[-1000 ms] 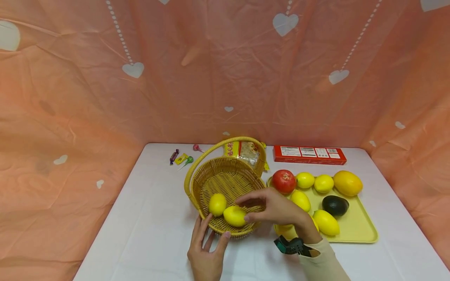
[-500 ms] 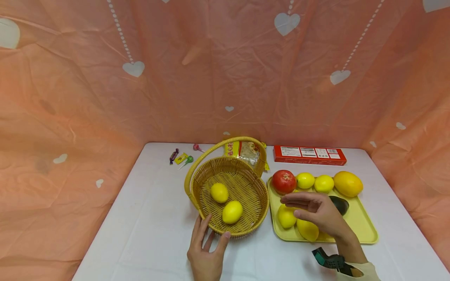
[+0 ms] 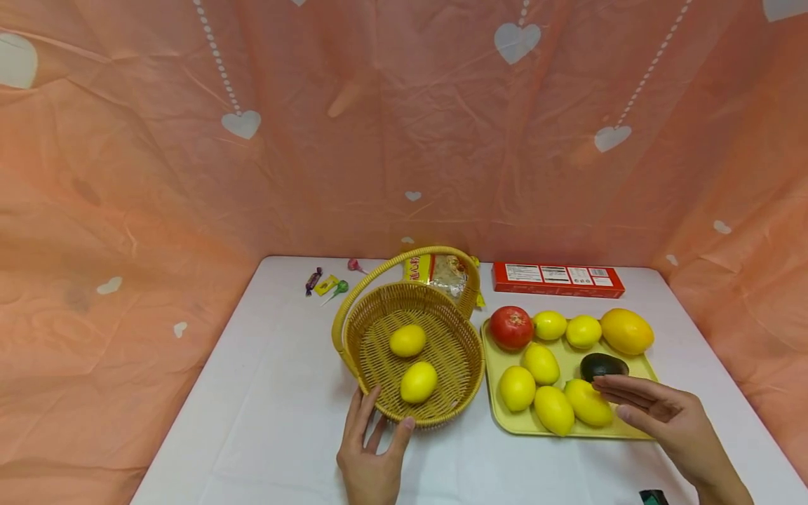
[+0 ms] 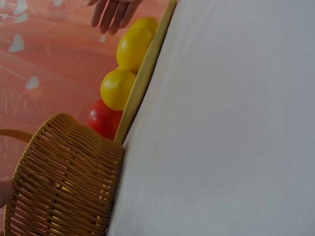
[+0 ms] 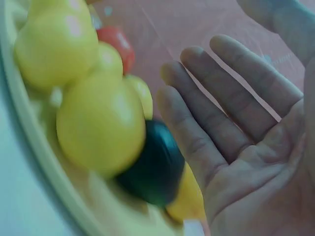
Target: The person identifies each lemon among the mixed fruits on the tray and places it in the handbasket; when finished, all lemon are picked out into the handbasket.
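Observation:
My left hand (image 3: 372,456) rests its spread fingers and thumb at the near rim of a yellow-brown wicker basket (image 3: 353,351). Two lemons lie inside the basket, a farther lemon (image 3: 407,341) and a nearer lemon (image 3: 419,382). Holding nothing, my right hand (image 3: 672,421) hovers over the right front of a yellow tray (image 3: 644,403), fingers straight. In the head view, its fingertips overlap a large lemon (image 3: 587,403) and the edge of a dark avocado (image 3: 604,365). The right wrist view shows its bare palm (image 5: 261,177) beside the fruit.
Several more lemons, a red pomegranate (image 3: 511,327) and an orange-yellow mango (image 3: 627,331) share the tray. A red box (image 3: 558,279) lies behind it. A food packet (image 3: 442,273) sits behind the basket, with small candies (image 3: 326,284) and lollipops (image 3: 341,287) to its left.
My right hand has let go of a lemon in the basket and moved right over the tray. The two lemons in the basket have rolled a little. The left hand has stayed at the rim.

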Available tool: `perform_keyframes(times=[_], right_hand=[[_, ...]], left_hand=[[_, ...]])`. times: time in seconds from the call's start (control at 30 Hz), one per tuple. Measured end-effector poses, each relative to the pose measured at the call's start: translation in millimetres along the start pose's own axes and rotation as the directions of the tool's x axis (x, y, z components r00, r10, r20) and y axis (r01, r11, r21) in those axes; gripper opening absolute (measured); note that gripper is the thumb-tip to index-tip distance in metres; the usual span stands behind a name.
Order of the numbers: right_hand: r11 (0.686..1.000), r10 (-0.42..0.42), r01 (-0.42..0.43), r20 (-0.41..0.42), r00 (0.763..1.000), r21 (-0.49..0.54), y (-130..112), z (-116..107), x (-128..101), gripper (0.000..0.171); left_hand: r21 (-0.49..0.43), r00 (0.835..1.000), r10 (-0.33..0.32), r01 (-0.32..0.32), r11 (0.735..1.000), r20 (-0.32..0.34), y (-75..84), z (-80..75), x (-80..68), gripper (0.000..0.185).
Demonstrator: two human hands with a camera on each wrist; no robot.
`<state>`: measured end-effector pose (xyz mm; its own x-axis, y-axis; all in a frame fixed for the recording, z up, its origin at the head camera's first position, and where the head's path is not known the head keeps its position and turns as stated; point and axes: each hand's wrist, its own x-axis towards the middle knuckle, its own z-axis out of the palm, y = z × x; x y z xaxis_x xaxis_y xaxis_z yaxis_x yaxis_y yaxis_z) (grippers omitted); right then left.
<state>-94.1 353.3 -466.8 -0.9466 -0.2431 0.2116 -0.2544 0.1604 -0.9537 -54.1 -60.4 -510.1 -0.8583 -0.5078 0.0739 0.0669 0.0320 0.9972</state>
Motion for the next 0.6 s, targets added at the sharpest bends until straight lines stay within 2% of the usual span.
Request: perform_keyframes(times=[0.17, 0.37, 0.47, 0.6], right_hand=[[0.99, 0.076, -0.086, -0.092, 0.993, -0.113, 1, -17, -19, 0.038], [0.981, 0.169, -0.176, -0.089, 0.982, -0.079, 12, -30, -27, 0.04], [0.96, 0.232, -0.244, -0.094, 0.968, -0.14, 18, -29, -25, 0.04], [0.915, 0.292, -0.308, -0.102, 0.951, -0.261, 24, -22, -19, 0.046]], left_hand=[[0.002, 1.0, -0.003, 0.003, 1.0, 0.005, -0.7, -0.2, 0.1, 0.069], [-0.002, 1.0, 0.0, 0.0, 1.0, 0.012, -0.7, -0.4, 0.9, 0.068], [-0.005, 1.0, -0.003, 0.003, 1.0, 0.016, -0.2, -0.4, 0.7, 0.068], [-0.006, 1.0, -0.012, 0.012, 1.0, 0.016, 0.6, -0.2, -0.3, 0.068]])
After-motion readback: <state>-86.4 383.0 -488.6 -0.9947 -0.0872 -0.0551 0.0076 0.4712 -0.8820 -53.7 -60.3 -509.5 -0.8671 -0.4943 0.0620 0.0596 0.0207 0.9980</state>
